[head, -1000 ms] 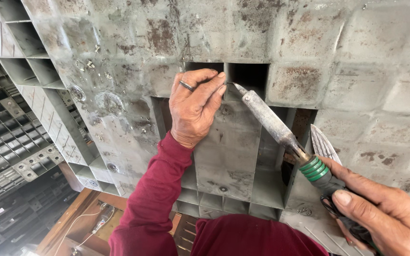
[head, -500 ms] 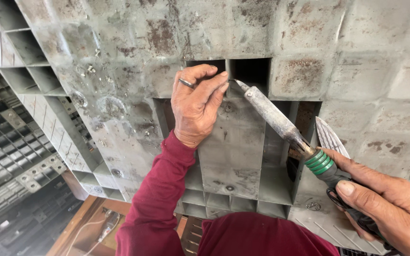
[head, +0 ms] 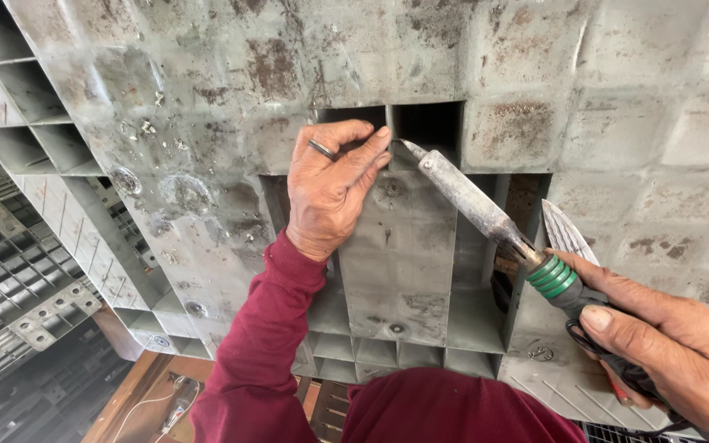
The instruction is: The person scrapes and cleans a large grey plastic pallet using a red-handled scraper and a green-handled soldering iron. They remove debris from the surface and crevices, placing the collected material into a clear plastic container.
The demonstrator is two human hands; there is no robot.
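Observation:
A large grey plastic pallet (head: 535, 49) with a worn, stained face fills the view. My left hand (head: 330, 184), with a ring on one finger, presses against the pallet beside a dark square opening (head: 430, 127), fingers curled on its edge. My right hand (head: 666, 344) grips the black handle of a soldering iron (head: 473, 201) with a green collar. The iron's metal tip touches the pallet at the lower left corner of that opening, close to my left fingertips. A flat ribbed grey piece (head: 566, 232) lies behind the right hand.
Open grid cells (head: 371, 353) of the pallet show below the hands. More grey gridded pallets (head: 10, 279) lie at the left. A wooden surface (head: 149, 394) with a thin cable sits at the bottom left. My dark red sleeve (head: 264, 344) crosses the lower middle.
The view has drifted slightly. Both hands and the iron keep the same place against the pallet, with the tip still at the opening.

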